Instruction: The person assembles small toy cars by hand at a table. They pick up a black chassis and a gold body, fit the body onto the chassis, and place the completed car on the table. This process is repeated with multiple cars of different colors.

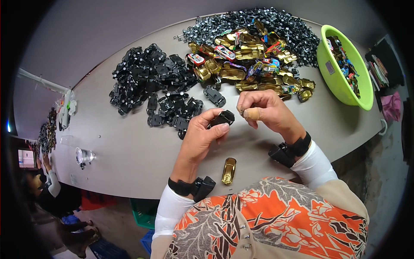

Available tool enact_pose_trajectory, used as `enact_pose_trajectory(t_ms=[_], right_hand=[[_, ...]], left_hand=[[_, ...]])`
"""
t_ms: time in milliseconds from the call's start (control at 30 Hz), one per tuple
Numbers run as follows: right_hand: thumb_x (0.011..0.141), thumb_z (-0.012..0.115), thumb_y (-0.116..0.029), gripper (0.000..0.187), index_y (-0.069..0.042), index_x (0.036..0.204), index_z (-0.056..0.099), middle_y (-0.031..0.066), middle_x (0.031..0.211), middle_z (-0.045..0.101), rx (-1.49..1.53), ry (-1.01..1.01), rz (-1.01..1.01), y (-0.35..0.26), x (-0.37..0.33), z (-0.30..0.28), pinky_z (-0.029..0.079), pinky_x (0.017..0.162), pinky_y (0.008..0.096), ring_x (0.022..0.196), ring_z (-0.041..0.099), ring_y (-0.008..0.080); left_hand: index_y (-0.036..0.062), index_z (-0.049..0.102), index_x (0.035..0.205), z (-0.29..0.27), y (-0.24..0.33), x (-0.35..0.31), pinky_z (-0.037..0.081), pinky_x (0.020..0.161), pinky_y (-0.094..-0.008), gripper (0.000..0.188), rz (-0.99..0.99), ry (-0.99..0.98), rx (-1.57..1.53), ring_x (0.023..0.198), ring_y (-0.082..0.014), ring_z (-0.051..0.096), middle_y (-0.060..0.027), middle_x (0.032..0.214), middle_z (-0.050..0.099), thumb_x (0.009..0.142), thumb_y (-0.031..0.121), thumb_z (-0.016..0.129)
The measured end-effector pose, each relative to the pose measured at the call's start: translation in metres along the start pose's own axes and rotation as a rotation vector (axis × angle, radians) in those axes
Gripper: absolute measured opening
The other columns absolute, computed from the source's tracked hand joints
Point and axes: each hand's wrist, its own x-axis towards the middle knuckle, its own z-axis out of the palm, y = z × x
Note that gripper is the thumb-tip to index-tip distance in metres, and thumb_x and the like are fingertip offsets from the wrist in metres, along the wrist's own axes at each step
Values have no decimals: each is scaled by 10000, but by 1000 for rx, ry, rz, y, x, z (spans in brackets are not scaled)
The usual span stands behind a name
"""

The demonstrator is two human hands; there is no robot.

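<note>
My left hand [201, 134] is closed around a black toy car chassis [225, 116], holding it above the table with the thumb along its near side. Just to the right, apart from the chassis, my right hand [264, 107] pinches thumb and fingers together. Something small and dark shows at its fingertips, too small to name. A tan bandage wraps one of its digits. Nearer to me, a single gold toy car body [229, 171] lies on the table. Beyond my left hand lies another dark chassis [214, 96].
Black chassis are heaped [148, 80] at the far left. Gold and colourful car bodies [250, 54] fill the middle, before a mound of small wheel parts [280, 23]. A lime-green basin [365, 98] stands right. A clear cup [84, 156] sits left; another person [54, 190] works beyond it.
</note>
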Motion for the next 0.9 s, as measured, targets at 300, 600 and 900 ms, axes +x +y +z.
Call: enact_pose_trajectory(t_ms=[300, 600, 900], right_hand=[[754, 616, 3, 39, 10, 722, 595, 26, 766, 548, -58, -121, 110, 1, -4, 6, 409, 470, 205, 576, 521, 88], [655, 626, -44, 112, 30, 692, 549, 130, 565, 510, -774, 110, -59, 27, -5, 23, 385, 488, 339, 508, 486, 180], [763, 573, 6, 141, -11, 900, 541, -29, 690, 497, -293, 53, 179, 20, -6, 31, 365, 538, 209, 635, 440, 39]], left_hand=[[19, 612, 978, -1, 1, -5, 363, 552, -150, 216, -8, -121, 193, 611, -12, 477, 20, 726, 595, 790, 116, 655], [-37, 621, 917, 3, -14, -4, 392, 543, -200, 162, 26, 2, 476, 618, -28, 459, 24, 699, 569, 780, 48, 603], [43, 491, 980, -3, 0, 1, 358, 406, -173, 263, 159, 194, 102, 525, -40, 477, -20, 738, 544, 750, 2, 612]])
